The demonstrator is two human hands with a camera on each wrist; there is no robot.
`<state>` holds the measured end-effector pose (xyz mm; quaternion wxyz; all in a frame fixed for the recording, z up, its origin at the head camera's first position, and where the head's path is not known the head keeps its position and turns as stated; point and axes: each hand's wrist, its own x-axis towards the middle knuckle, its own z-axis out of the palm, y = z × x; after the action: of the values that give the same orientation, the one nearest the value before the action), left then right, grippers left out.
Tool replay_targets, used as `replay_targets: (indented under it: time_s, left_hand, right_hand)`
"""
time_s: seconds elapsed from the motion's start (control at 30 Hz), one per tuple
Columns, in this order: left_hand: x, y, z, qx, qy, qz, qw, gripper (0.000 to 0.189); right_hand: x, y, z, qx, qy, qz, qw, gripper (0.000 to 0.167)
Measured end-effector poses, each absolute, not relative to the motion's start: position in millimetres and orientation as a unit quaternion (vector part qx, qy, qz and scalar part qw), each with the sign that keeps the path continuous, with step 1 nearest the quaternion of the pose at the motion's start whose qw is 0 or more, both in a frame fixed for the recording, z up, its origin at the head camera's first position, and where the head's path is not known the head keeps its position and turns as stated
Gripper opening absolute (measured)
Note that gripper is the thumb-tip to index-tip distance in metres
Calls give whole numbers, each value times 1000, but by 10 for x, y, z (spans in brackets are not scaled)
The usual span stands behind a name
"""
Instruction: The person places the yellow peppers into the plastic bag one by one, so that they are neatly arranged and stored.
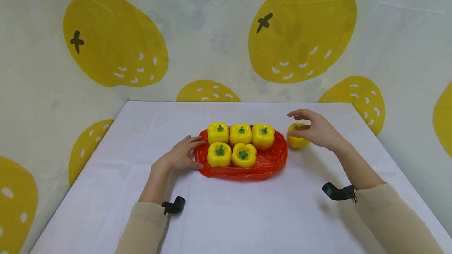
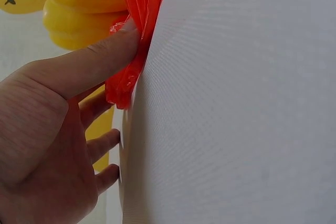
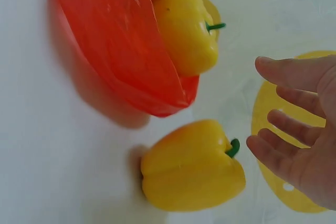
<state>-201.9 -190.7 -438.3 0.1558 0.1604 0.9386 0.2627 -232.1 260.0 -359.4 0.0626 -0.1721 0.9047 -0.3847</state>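
Observation:
A red plastic bag [image 1: 261, 169] lies spread on the table like a shallow tray, with several yellow bell peppers [image 1: 219, 155] standing upright in it, green stems up. At the bag's left end, my left hand [image 1: 181, 155] rests with fingers spread. Its thumb [image 2: 105, 56] touches the red plastic in the left wrist view. One more yellow bell pepper [image 3: 191, 169] stands on the table just right of the bag. My right hand [image 1: 319, 132] hovers over that pepper, fingers loosely bent, with a gap between them in the right wrist view.
A white cloth covers the table [image 1: 226, 214]. Behind and beside it hangs a pale curtain [image 1: 212, 30] printed with large yellow fruits. A black wrist camera [image 1: 339, 192] sits on the right forearm, another black camera [image 1: 174, 205] on the left.

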Motion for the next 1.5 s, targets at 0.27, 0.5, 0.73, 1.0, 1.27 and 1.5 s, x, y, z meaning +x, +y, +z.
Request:
replay_targets:
  time_s: [0.27, 0.5, 0.73, 1.0, 1.27, 1.5]
  left_hand:
    - [-2031, -1914, -4393, 168, 939, 260, 152, 79]
    - [-2023, -1909, -4383, 167, 938, 261, 153, 79]
    - [-2015, -1891, -4367, 168, 938, 262, 153, 79]
    - [-2030, -1905, -4378, 167, 939, 259, 151, 80]
    - [-2016, -1923, -4384, 165, 939, 260, 153, 80]
    - [-2019, -1917, -4393, 167, 938, 260, 154, 79]
  right_hand:
    - [-2353, 2815, -3599, -143, 915, -374, 51, 58]
    - [-2418, 2965, -3736, -126, 918, -360, 108, 73]
    - [-2438, 3013, -3881, -139, 909, -365, 144, 81]
    - [-2448, 2988, -3901, -144, 907, -370, 142, 80]
    - [-2432, 2983, -3928, -133, 907, -374, 138, 75]
    - [-2396, 2989, -3966, -109, 916, -368, 118, 76]
